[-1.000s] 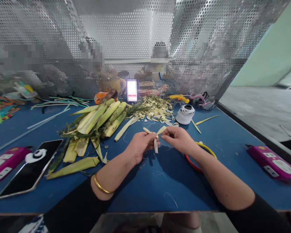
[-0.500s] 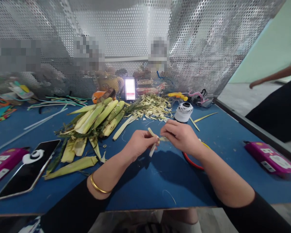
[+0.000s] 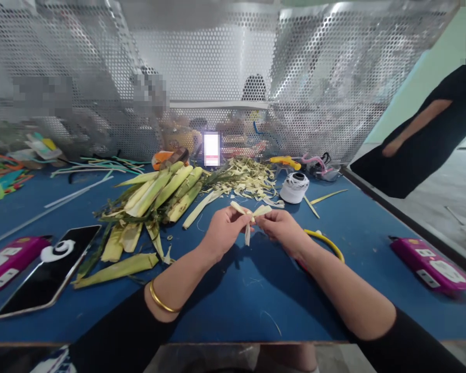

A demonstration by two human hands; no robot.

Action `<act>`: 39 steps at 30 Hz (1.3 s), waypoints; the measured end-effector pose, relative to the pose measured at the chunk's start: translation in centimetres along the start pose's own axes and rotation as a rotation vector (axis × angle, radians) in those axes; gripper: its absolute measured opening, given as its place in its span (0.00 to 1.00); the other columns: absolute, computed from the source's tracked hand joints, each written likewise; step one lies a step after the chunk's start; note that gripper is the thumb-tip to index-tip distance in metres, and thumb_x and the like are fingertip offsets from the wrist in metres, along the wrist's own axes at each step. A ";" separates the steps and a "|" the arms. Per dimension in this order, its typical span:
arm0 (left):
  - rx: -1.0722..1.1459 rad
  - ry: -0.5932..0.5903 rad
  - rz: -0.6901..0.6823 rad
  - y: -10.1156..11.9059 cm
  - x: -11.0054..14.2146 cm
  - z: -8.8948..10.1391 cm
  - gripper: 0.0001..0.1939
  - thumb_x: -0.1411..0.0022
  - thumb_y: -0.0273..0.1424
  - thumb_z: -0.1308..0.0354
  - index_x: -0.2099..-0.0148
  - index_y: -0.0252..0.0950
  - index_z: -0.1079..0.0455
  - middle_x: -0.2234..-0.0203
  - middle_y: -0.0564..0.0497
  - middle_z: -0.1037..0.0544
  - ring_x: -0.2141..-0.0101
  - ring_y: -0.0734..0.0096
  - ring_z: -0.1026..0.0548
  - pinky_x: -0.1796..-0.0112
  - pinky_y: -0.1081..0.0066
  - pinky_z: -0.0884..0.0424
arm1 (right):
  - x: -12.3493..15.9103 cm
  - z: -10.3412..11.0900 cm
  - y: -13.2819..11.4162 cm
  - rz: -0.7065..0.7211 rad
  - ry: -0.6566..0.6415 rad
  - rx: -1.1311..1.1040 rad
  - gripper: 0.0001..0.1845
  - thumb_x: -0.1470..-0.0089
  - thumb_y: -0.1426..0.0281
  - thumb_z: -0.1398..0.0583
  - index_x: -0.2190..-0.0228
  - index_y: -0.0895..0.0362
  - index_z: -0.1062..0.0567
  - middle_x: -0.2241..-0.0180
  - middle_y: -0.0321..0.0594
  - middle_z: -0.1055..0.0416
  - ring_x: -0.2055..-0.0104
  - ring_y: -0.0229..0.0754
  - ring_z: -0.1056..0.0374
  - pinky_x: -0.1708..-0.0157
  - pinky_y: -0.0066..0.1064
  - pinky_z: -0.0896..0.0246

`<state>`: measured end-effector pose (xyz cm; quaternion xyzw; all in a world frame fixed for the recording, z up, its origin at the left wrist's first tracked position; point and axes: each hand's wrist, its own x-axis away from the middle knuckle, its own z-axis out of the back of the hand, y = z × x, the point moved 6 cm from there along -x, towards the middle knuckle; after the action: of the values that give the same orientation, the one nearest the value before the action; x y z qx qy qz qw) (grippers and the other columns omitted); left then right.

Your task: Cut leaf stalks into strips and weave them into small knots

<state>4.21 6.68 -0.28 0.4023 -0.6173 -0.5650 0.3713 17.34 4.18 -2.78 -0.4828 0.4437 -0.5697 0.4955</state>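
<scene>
Over the blue table [image 3: 233, 290], my left hand [image 3: 223, 231] and my right hand [image 3: 281, 230] meet at a small piece of pale leaf strips [image 3: 249, 216]. Both hands pinch it with closed fingers. Two short ends stick up and one hangs down between the hands. A gold bangle sits on my left wrist. A yellow and red ring [image 3: 326, 243] lies on the table under my right forearm, partly hidden.
A pile of green-yellow leaves [image 3: 155, 197] lies to the left, leaf trimmings [image 3: 248, 178] behind. A white thread spool [image 3: 294, 187], a phone [image 3: 48, 269], two pink boxes [image 3: 431, 264] [image 3: 8, 259]. Perforated metal screen behind. A person in black [image 3: 423, 134] stands at right.
My hands have turned the strip piece so two ends point up again. The person in black at the right has come further into view.
</scene>
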 end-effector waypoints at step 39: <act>-0.262 0.057 -0.122 -0.4 -0.8 1.5 0.04 0.51 0.29 0.39 0.71 0.34 0.29 0.80 0.54 0.25 0.76 0.70 0.24 0.72 0.71 0.26 | 3.5 -0.9 -5.1 0.723 0.146 0.841 0.13 0.39 0.69 0.51 0.70 0.56 0.29 0.69 0.41 0.33 0.70 0.39 0.38 0.71 0.29 0.48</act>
<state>3.22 7.97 -0.81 0.4029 -0.5018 -0.6507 0.4030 15.63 1.26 2.47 -0.0196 0.3488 -0.5233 0.7772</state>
